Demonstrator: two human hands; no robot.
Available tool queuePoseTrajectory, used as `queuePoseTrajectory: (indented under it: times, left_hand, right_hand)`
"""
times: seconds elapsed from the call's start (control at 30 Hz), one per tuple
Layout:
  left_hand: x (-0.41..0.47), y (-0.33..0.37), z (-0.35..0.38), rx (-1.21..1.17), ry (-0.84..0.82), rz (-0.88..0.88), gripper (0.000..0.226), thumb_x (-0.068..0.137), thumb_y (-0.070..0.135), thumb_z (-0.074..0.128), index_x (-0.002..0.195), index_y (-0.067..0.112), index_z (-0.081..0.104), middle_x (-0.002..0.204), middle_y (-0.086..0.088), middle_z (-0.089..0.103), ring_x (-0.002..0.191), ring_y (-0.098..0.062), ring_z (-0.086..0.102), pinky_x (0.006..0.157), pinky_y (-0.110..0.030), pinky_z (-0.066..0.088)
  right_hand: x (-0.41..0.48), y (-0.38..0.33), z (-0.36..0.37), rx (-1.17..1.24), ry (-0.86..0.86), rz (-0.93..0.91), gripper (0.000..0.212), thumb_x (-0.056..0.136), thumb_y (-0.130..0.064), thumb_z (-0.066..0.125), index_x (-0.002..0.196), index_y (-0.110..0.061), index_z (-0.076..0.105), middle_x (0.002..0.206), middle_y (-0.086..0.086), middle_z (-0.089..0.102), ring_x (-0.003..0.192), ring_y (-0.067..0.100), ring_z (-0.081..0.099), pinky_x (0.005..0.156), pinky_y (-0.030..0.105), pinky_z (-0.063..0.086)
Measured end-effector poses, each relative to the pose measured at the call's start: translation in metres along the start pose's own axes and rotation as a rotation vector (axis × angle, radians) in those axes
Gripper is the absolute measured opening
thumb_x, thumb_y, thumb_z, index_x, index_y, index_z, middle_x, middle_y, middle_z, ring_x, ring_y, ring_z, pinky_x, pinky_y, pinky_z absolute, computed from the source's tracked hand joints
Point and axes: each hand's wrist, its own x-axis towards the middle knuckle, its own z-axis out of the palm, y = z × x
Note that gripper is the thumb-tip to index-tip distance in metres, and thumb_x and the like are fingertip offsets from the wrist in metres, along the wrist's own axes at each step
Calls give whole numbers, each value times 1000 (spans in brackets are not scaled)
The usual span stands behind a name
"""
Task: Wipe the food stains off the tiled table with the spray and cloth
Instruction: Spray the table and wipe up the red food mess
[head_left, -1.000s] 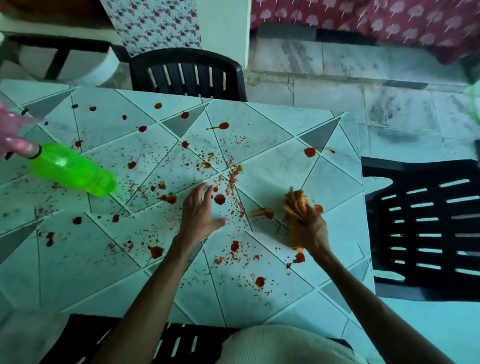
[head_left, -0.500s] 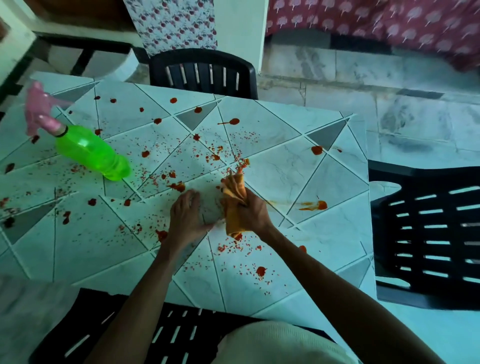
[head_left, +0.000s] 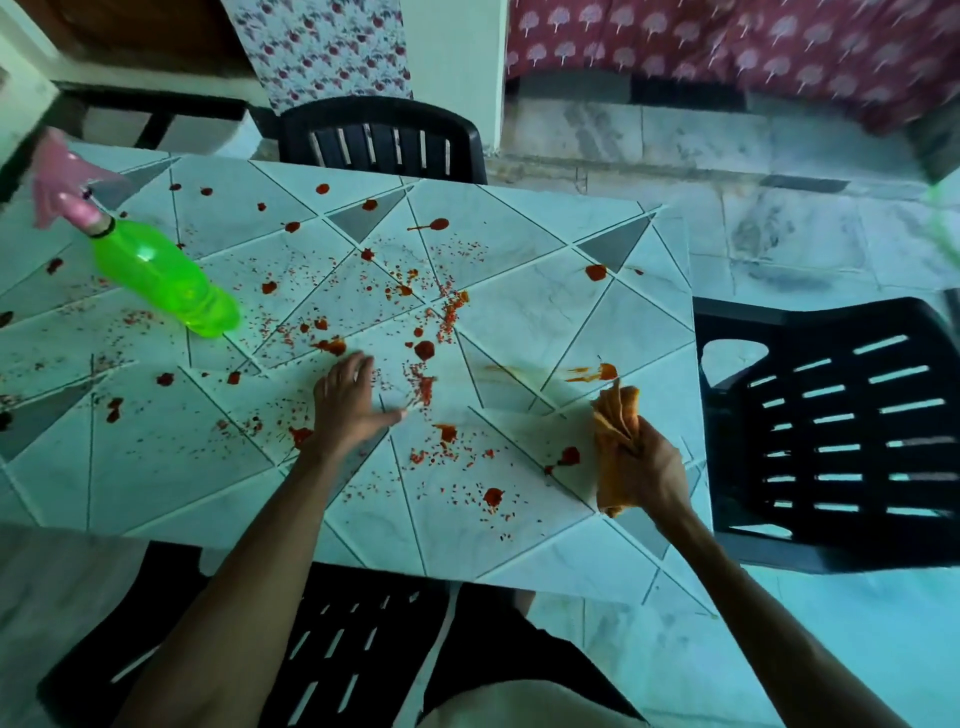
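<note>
**Cloth swings back out right**

Head view: the right hand (head_left: 652, 467), clamped round the bunched orange cloth (head_left: 615, 421), has swept from beside the left hand out to the tiled table's (head_left: 519, 249) right edge, dragging a smear (head_left: 587, 373) behind it. The left hand (head_left: 348, 405) stays flat, fingers spread. The spray bottle (head_left: 161, 280) sits far left, untouched. The cloth is possibly lifted just now. Most stains remain.

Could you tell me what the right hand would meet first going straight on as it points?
Probably the smeared red stain on the pale tiled table, just beyond the crumpled orange cloth the right hand grips.
</note>
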Motion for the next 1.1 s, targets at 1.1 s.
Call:
queuePoseTrajectory:
  times: [1.1]
  left_hand:
    - [0,-8,-2,4,-76,-3,111,77,74,60,157,17,8,165,-8,-1,151,-32,-5,115,-60,-9]
  right_hand:
    - [-112,-24,94,254,136,183,29,97,-30,64,123,-17,65,103,4,70,92,23,65,71,31,47]
